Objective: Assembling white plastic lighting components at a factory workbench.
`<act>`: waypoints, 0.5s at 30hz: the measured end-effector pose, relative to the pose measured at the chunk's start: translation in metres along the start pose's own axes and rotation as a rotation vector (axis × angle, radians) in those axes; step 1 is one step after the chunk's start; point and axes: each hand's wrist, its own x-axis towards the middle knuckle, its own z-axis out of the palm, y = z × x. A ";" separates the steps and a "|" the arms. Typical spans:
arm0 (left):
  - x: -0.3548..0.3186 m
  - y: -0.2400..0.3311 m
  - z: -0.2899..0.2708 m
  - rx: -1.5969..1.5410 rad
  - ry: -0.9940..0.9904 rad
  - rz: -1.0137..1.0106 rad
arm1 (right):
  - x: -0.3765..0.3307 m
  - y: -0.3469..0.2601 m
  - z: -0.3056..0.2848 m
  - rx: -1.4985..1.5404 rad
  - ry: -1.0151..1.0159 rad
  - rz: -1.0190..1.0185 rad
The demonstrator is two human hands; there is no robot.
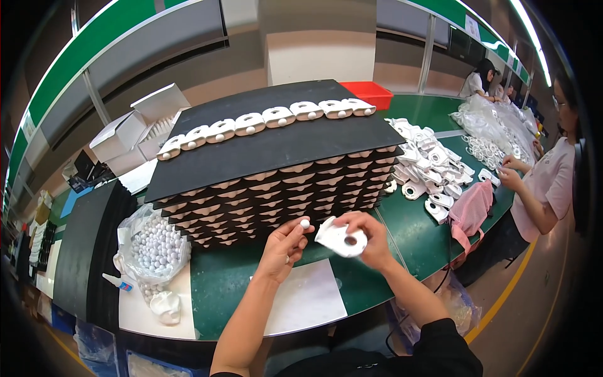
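Between thumb and fingertips my left hand (pixel 284 249) pinches a small white ball (pixel 305 224). Close beside it, my right hand (pixel 369 239) grips a white plastic housing (pixel 337 239) with a round hole, slightly blurred. The ball and the housing are apart. Both hands are above the green table, over a white sheet (pixel 306 298). Behind them rises a stack of black boards (pixel 276 160), with white parts sandwiched between the layers. Along its top board runs a row of similar white housings (pixel 249 122), most with a ball showing at the front.
At left sit a plastic bag of white balls (pixel 157 242), a small glue bottle (pixel 118 281) and more black boards (pixel 88 251). Right of the stack lie heaped white housings (pixel 430 163) and a pink cloth bag (pixel 471 210). A co-worker (pixel 543 188) works at the right; a red bin (pixel 367 94) stands behind.
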 end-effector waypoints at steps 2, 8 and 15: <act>-0.001 0.000 0.001 -0.009 0.030 -0.004 | 0.003 -0.012 -0.001 -0.453 -0.041 -0.369; -0.002 -0.004 0.002 0.027 0.014 0.055 | -0.004 -0.014 0.002 -0.678 -0.119 -0.608; -0.001 -0.005 0.004 0.064 -0.009 0.051 | -0.011 0.002 0.009 -0.128 0.066 -0.209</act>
